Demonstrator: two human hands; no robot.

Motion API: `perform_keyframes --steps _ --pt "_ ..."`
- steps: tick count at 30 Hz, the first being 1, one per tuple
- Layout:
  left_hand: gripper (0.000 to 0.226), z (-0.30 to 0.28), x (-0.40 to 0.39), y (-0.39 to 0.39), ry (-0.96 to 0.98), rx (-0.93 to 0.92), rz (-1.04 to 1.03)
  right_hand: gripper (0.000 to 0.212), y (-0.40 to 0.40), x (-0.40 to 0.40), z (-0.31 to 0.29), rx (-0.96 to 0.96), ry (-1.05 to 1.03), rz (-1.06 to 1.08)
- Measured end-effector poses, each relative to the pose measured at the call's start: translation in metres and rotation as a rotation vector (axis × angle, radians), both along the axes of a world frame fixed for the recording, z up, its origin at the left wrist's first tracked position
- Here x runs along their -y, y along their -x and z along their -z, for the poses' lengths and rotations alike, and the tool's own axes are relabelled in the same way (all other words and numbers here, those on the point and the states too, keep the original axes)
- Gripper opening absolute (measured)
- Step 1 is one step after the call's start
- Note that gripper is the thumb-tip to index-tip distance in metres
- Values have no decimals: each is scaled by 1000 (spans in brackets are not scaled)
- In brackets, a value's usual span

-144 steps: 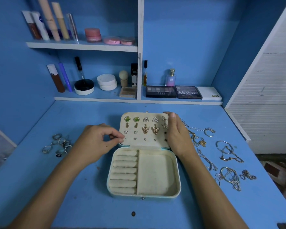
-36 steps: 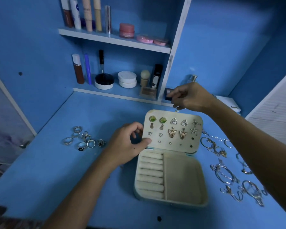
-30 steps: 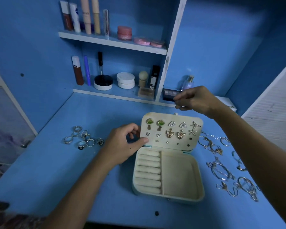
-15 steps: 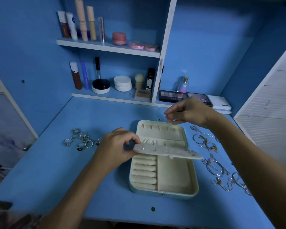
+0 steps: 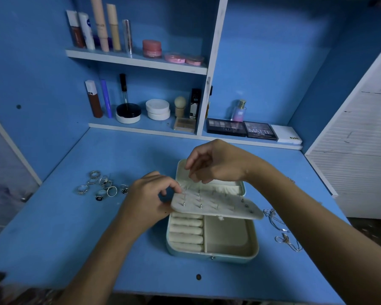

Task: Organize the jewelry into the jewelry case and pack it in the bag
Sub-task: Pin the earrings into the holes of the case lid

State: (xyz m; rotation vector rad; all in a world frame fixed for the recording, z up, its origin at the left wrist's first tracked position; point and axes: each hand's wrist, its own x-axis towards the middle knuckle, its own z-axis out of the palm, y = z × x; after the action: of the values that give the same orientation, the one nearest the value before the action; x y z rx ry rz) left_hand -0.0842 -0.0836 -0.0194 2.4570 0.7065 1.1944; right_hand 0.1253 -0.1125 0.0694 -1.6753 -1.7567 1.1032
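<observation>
The cream jewelry case (image 5: 211, 258) lies open mid-table, with ring rolls on the left and a bare compartment on the right. Its earring panel (image 5: 220, 205) is folded down over the base, back side up, with earring posts sticking through. My left hand (image 5: 147, 199) pinches the panel's left edge. My right hand (image 5: 216, 165) hovers over the lid (image 5: 235, 189) behind the panel, fingertips pinched on something too small to identify. Several rings (image 5: 101, 187) lie left of the case. Silver necklaces (image 5: 283, 232) lie to its right, partly hidden by my right forearm.
Shelves at the back hold cosmetics: tubes (image 5: 97, 29), pink jars (image 5: 152, 48), a perfume bottle (image 5: 239, 111) and eyeshadow palettes (image 5: 242, 128). A white slatted door (image 5: 361, 150) stands at the right. No bag is in view.
The earring panel has swung down from upright to lie over the base, posts facing up. My right hand has come down from the back shelf area to just above the panel.
</observation>
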Motion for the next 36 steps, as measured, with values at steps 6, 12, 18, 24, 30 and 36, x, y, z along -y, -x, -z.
perform_keyframes --steps 6,12,18,24,30,36 --pt "22 5 -2 1 28 -17 -18 20 6 0 2 2 75 -55" --pt "29 8 -3 2 66 5 -10 19 6 1 2 13 96 -79" --pt "28 10 -5 1 70 17 -1 18 6 0 4 27 94 -90" --pt "28 11 -6 1 72 15 3 18 7 -1 4 39 92 -103" --pt "26 10 -5 1 68 12 2 17 8 -2 5 48 87 -96" --pt "25 10 -6 1 64 17 0 18 10 -3 5 57 83 -103"
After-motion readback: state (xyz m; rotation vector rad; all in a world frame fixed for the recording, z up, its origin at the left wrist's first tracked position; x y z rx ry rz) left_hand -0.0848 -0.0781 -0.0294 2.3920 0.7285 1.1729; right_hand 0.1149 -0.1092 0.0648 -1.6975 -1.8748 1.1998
